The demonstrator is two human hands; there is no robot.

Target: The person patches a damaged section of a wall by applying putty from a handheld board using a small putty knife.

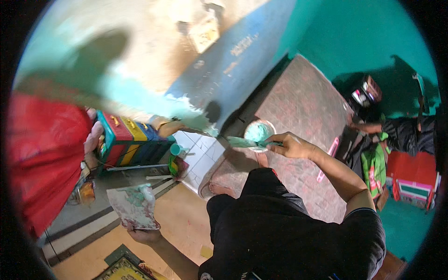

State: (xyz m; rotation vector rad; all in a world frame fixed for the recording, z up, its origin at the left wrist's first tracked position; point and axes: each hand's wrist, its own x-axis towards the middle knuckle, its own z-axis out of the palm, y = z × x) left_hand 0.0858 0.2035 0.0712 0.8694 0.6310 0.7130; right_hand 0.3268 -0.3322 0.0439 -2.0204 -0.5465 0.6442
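My right hand (294, 145) is closed round the dark handle of a putty knife (242, 142), its blade coated in green paste. The blade points left, its tip close to the lower end of a wall edge; I cannot tell whether they touch. Just beyond the knife stands a white bucket (259, 127) with pale green paste in it. Lower left, my left hand (145, 235) grips the near edge of a flat, pale board (134, 205) smeared with the same green paste. Fresh-looking pale green paste (189, 109) covers the lower edge of the wall.
A wall (224, 60), part blue and part bare, rises ahead. Left are a multicoloured drawer unit (133, 140), a light green cup (176, 149) and red cloth (46, 158). A pink object (328, 158) lies right of me. Bags and boxes (410, 172) stand along the right.
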